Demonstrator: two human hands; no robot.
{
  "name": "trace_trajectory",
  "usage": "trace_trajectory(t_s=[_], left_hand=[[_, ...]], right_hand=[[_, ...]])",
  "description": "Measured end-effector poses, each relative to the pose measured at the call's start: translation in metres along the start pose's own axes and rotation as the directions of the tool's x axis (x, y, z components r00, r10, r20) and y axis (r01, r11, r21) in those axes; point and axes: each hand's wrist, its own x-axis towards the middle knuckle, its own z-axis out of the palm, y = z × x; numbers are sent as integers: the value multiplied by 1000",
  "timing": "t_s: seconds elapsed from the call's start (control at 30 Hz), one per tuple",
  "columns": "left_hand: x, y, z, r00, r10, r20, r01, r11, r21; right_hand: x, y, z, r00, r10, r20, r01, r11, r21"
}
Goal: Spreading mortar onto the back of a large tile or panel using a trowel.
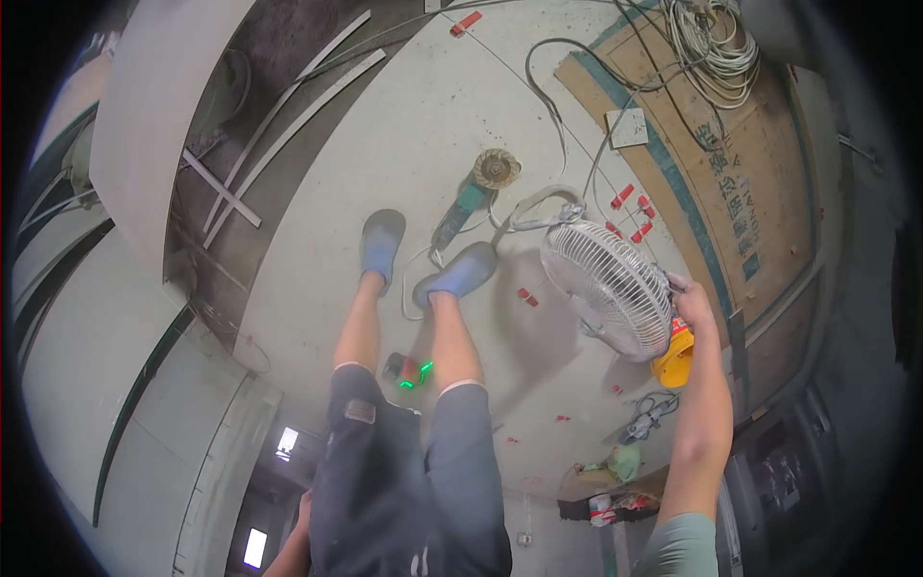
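The round, white, wire-caged fan is to the person's right, over the pale, smooth floor, tilted with its cage facing left. The right hand has its fingers curled closed on the rear of the fan; the left hand is mostly hidden at the lower edge, so I cannot tell how open it is or whether it holds anything.

The fan looks light for its bulk but back-heavy – the thin wires stiff, yet likely to bend if squeezed. The solid rear part seems the best hold, with the cage rim only for steadying.

Counted: one fan, one teal-and-black angle grinder, one yellow plastic container, two blue-grey clogs and one coil of white cable – plus at least six small red plastic wedges.
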Motion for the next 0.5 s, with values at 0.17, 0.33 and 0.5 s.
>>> trace_trajectory(t_s=[0.17,0.33,0.5], left_hand=[[4,0,2,1000,-1,16,1,1000,17],[12,5,0,999,32,33,-33,998,50],[5,9,-14,997,77,2,-77,992,101]], right_hand=[[-8,1,3,980,-200,15,195,933,-303],[-22,25,-8,962,-272,-33,244,905,-349],[-88,72,0,860,-360,-360,221,901,-374]])
